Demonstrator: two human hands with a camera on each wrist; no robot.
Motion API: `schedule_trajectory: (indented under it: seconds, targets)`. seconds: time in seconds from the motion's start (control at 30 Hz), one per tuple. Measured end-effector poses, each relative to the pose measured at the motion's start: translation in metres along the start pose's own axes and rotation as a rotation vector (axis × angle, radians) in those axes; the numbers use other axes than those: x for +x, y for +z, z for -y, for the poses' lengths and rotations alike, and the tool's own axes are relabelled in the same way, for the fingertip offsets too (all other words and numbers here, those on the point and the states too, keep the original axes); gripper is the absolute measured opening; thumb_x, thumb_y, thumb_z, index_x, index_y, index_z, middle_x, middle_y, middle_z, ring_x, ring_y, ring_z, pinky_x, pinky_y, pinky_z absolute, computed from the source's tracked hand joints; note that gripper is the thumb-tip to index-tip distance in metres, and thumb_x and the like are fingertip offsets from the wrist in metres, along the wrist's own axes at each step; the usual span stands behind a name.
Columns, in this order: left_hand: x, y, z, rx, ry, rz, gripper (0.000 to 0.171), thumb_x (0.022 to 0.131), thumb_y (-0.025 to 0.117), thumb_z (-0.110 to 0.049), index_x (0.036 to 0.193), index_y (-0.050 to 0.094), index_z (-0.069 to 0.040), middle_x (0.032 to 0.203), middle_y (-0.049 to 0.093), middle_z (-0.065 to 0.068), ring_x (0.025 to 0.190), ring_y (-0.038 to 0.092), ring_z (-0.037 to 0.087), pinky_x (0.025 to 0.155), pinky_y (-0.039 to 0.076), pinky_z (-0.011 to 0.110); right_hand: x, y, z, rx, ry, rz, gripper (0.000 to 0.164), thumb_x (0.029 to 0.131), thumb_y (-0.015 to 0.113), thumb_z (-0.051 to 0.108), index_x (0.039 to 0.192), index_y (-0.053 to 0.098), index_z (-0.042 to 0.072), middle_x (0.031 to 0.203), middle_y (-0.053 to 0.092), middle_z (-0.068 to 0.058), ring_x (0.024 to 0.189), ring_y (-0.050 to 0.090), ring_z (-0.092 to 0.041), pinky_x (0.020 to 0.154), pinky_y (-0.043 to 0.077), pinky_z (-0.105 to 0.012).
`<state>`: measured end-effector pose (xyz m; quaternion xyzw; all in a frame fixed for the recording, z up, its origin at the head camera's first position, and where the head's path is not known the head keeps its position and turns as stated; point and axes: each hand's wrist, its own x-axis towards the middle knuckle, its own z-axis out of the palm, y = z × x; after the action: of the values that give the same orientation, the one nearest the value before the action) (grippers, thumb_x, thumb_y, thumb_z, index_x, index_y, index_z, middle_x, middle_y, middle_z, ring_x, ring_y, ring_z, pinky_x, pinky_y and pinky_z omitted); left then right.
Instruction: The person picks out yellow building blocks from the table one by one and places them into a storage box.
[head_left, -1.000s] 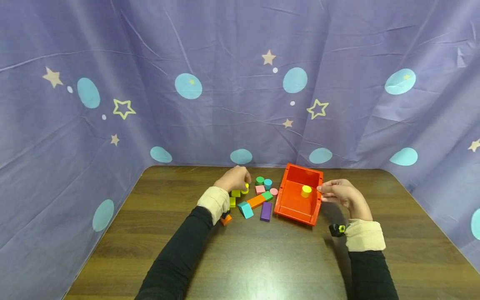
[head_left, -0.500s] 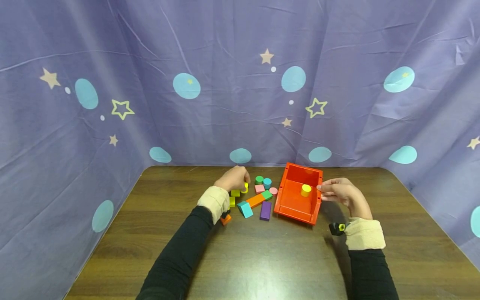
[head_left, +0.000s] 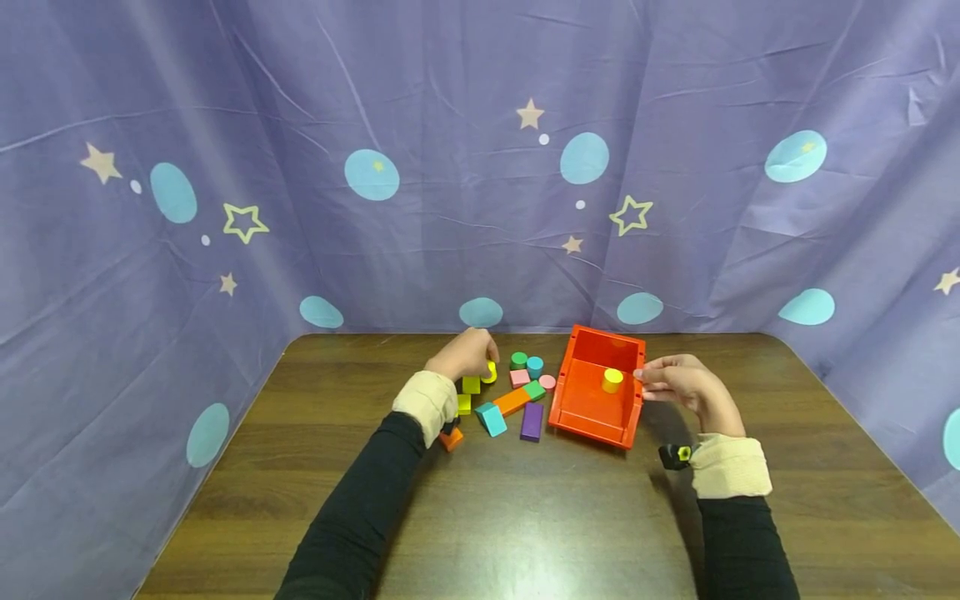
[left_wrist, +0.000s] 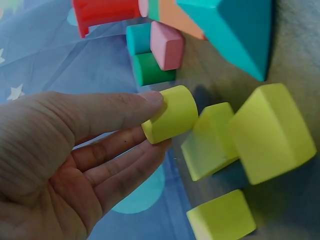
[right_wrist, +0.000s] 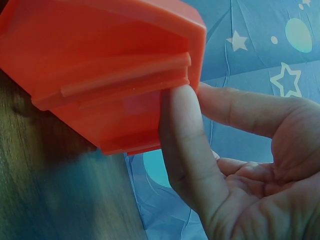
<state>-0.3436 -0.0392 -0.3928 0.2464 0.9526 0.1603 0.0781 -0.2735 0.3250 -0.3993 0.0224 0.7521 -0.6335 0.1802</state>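
In the left wrist view my left hand [left_wrist: 100, 150] pinches a yellow cylinder block [left_wrist: 172, 114] between thumb and fingers, close over the table. Yellow blocks [left_wrist: 272, 132] lie right beside it. My right hand [head_left: 690, 390] grips the right wall of a red plastic bin [head_left: 592, 429], thumb and fingers on either side of it as the right wrist view shows. Inside the bin stands another yellow cylinder [head_left: 612, 381]. The head view has my left hand [head_left: 463, 354] at the left end of the block group, covering part of it.
Between hand and bin lie a green cylinder [head_left: 519, 361], a blue cylinder [head_left: 535, 367], pink blocks [head_left: 520, 379], an orange block [head_left: 512, 402], a teal wedge [head_left: 492, 419] and a purple block [head_left: 532, 422]. An orange block [head_left: 452, 439] sits by the left wrist. A patterned curtain [head_left: 480, 250] hangs behind the table.
My left hand has risen very slightly with the yellow cylinder, which looks a little more tilted. The right hand and the bin stay where they were.
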Motion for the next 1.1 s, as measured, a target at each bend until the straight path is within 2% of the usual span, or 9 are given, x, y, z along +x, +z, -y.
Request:
schedule_trajectory:
  seconds: [0.3,0.8,1.1]
  targets:
    - [-0.004,-0.017,-0.013,-0.015,0.028,-0.01,0.027,0.082,0.08,0.001,0.109,0.077,0.001,0.11,0.077,0.012,0.103,0.069,0.027,0.09,0.058,0.036,0.0,-0.002,-0.001,-0.006,0.003,-0.001,0.025,0.099,0.054,0.0,0.119,0.053,-0.017,0.084,0.071,0.007,0.072,0.067,-0.005,0.074,0.061,-0.023]
    - [-0.014,-0.055,-0.052,0.005,0.053,-0.02,0.027,0.084,0.076,0.003,0.11,0.077,-0.002,0.118,0.074,0.012,0.112,0.068,0.026,0.091,0.058,0.033,0.0,0.0,0.0,0.015,0.009,0.014,0.022,0.1,0.055,0.0,0.116,0.054,-0.014,0.082,0.072,0.006,0.071,0.069,-0.006,0.073,0.061,-0.024]
    - [-0.01,-0.079,-0.069,0.042,0.114,-0.064,0.023,0.083,0.079,-0.001,0.106,0.079,-0.004,0.109,0.076,0.009,0.102,0.066,0.022,0.089,0.056,0.031,-0.002,-0.001,0.001,0.002,0.015,0.007,0.026,0.1,0.056,0.001,0.12,0.052,-0.016,0.084,0.071,0.007,0.073,0.068,-0.005,0.073,0.061,-0.024]
